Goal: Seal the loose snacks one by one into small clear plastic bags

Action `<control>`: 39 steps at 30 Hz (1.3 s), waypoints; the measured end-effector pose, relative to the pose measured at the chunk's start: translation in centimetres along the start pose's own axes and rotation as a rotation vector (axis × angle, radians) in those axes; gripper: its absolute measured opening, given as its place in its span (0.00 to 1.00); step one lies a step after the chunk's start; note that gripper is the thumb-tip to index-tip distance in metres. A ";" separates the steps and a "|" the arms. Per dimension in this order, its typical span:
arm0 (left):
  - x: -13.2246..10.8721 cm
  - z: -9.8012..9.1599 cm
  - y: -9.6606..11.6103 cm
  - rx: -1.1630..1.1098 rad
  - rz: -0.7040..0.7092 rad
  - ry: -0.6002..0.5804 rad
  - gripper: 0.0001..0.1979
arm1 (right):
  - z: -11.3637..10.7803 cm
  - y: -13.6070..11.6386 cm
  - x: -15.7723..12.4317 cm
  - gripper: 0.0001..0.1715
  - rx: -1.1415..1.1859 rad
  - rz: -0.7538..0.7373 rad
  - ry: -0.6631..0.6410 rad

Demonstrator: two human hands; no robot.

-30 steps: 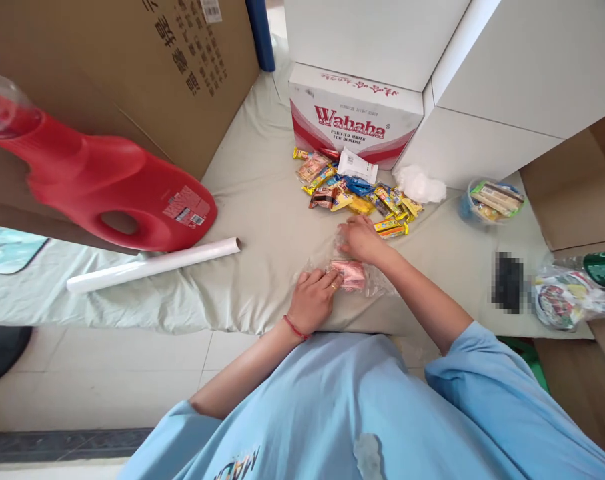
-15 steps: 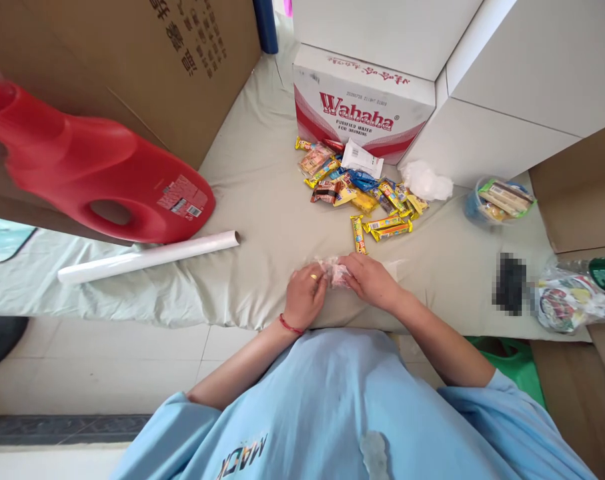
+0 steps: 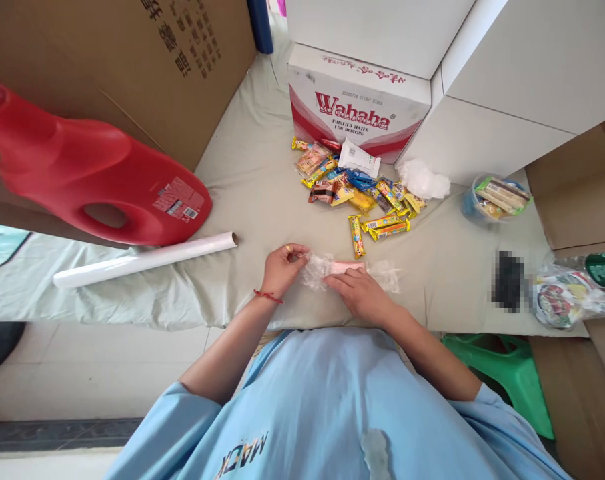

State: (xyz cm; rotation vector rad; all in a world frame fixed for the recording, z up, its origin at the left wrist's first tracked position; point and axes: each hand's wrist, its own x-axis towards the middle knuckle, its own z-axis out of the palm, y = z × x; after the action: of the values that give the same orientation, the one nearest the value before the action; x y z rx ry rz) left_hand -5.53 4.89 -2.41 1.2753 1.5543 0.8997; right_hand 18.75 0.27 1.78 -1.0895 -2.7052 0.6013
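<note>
A small pink block lies on the cloth-covered surface in front of me, in clear plastic wrap that spreads out crumpled on both sides. My left hand, with a ring and a red string bracelet, is closed in a pinch on the left end of the wrap. My right hand is closed over the near side of the pink block, its fingers holding it down. Just beyond them lie several yellow snack sticks, in front of a heap of wrapped snacks.
A Wahaha carton stands behind the heap, beside a crumpled white bag. To the right sits a clear tub of snacks. At left are a red jug and a white roll. A green stool is below.
My left hand has moved left, away from the right hand, drawing out the end of the plastic wrap. More of the pink block and wrap now shows between my hands.
</note>
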 end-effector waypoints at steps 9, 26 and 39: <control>-1.0 -0.3 3.1 -0.050 0.090 0.059 0.20 | 0.0 -0.6 -0.4 0.20 -0.038 -0.097 -0.098; -5.2 0.0 0.2 0.583 0.245 0.125 0.10 | 2.0 -0.5 -2.2 0.26 0.255 0.082 0.312; -5.8 6.0 7.0 0.313 0.330 -0.237 0.14 | 2.2 -1.0 -3.2 0.27 0.254 0.124 0.278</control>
State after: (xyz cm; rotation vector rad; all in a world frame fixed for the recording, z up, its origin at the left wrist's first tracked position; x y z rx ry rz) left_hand 2.75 0.60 3.21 1.8325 1.3522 0.6881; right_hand 19.77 -3.26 0.22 -1.1798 -2.2686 0.7286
